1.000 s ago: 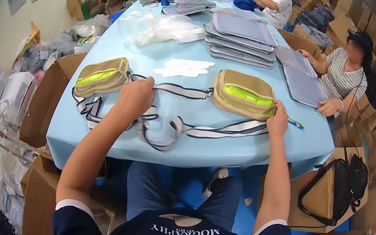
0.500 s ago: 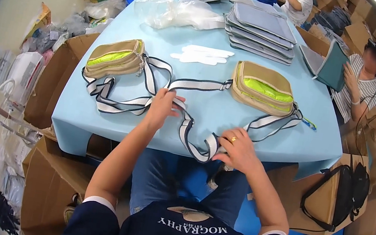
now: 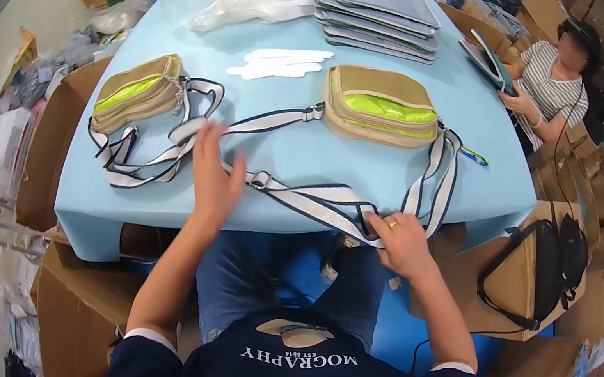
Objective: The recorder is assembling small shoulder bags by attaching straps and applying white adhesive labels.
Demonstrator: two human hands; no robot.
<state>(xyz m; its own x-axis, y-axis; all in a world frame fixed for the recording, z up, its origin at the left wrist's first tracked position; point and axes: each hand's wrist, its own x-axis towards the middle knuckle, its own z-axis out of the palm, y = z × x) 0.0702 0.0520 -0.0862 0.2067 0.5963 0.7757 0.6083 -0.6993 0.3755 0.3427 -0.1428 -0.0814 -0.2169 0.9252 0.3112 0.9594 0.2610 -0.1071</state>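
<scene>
Two tan waist bags with lime-green panels lie on the light-blue tabletop: the left bag (image 3: 144, 96) near the left edge, the right bag (image 3: 382, 106) near the middle. The right bag's white webbing strap (image 3: 309, 196), edged in navy, runs in a loop toward me. My right hand (image 3: 401, 244) pinches this strap at the table's front edge. My left hand (image 3: 214, 182), slightly blurred, is over the strap's left part, fingers stretched and thumb apart. Beside it, the left bag's similar strap (image 3: 131, 180) lies in folds. A blue-green tag or pen-like item (image 3: 474, 157) sticks out beside the right bag.
White flat strips (image 3: 280, 63) lie beyond the bags. Farther back are clear plastic bags (image 3: 248, 5) and a stack of grey cases (image 3: 381, 15). A co-worker (image 3: 556, 79) at the right holds a green case. Cardboard boxes (image 3: 49, 140) flank the table; a black bag (image 3: 537, 273) sits at right.
My right hand has drawn the strap to the right, and it now stretches out straighter. My left hand has spread its fingers. The whole view has shifted, and the co-worker's case is lower.
</scene>
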